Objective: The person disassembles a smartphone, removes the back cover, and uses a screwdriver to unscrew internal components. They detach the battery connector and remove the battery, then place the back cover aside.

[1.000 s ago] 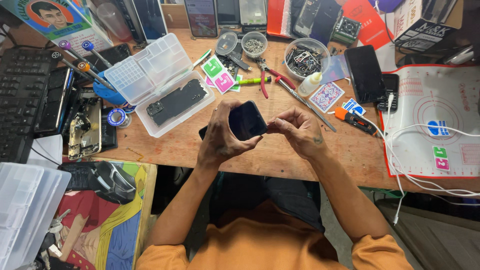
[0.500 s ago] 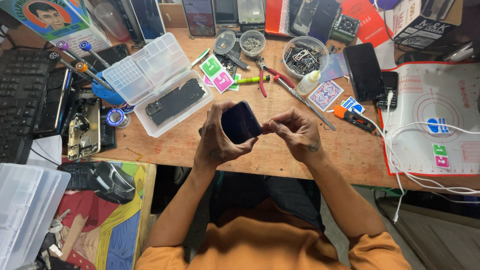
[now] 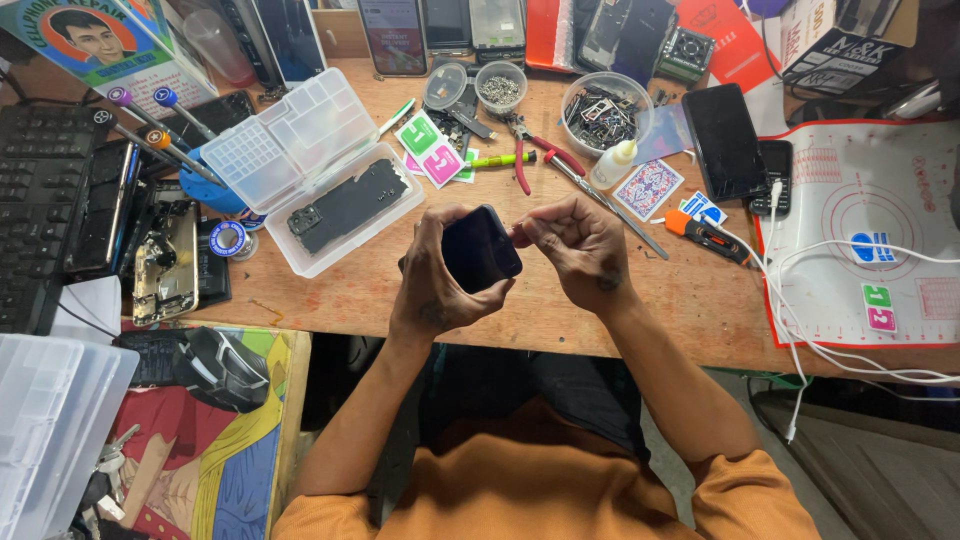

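The person wears an orange short-sleeved shirt (image 3: 560, 490) whose sleeves end above the elbows, leaving both forearms bare. A small dark tattoo mark shows on the back of the right hand (image 3: 585, 250) and another on the left hand (image 3: 432, 295).

Dark phone (image 3: 480, 250), tilted, above the wooden desk (image 3: 360, 295)
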